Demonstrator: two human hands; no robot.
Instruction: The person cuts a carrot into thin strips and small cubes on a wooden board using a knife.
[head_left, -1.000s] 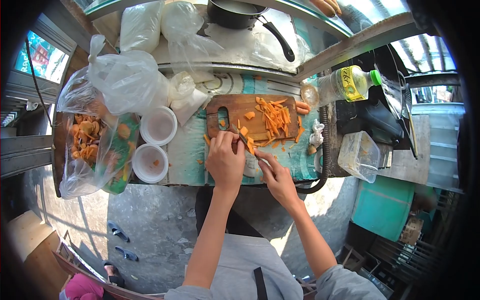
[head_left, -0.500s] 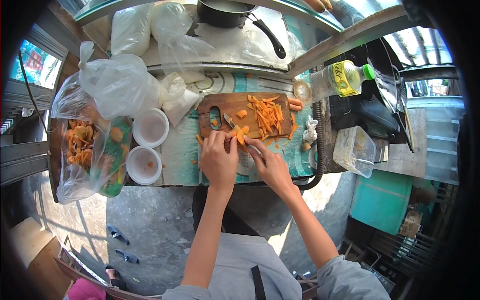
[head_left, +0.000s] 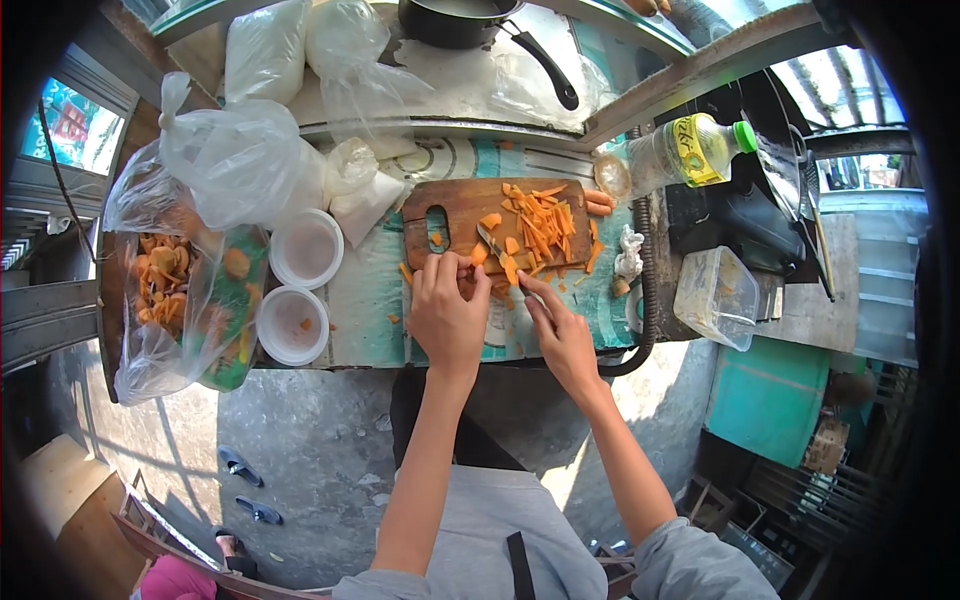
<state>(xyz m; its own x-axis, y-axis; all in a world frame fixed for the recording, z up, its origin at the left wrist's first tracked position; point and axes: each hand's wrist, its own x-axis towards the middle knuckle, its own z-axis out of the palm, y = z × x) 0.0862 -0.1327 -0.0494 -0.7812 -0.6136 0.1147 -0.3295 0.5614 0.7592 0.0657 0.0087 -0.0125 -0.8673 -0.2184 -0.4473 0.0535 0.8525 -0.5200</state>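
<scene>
Near the front edge of a wooden cutting board [head_left: 462, 212], my left hand [head_left: 447, 312] pinches a small orange carrot piece [head_left: 480, 254]. My right hand [head_left: 563, 340] is closed round the handle of a small knife [head_left: 491, 240], whose blade points up and left over the board. Carrot slices lie against the blade. Thin carrot strips [head_left: 543, 225] are heaped on the board's right half, and a few scraps lie around it. Whole carrot ends [head_left: 599, 202] rest at the board's right edge.
Two white tubs [head_left: 292, 326] and a plastic bag of carrot pieces [head_left: 163, 275] are on the left. A bottle [head_left: 690, 150] with a green cap and a clear container [head_left: 716, 298] stand right. Behind is a black pan [head_left: 455, 25]. Part of another person [head_left: 178, 578] shows lower left.
My hands have moved apart, the right one slightly right and down. The knife shows more clearly, and the carrot slices that were bunched between my fingers are now separated along the blade.
</scene>
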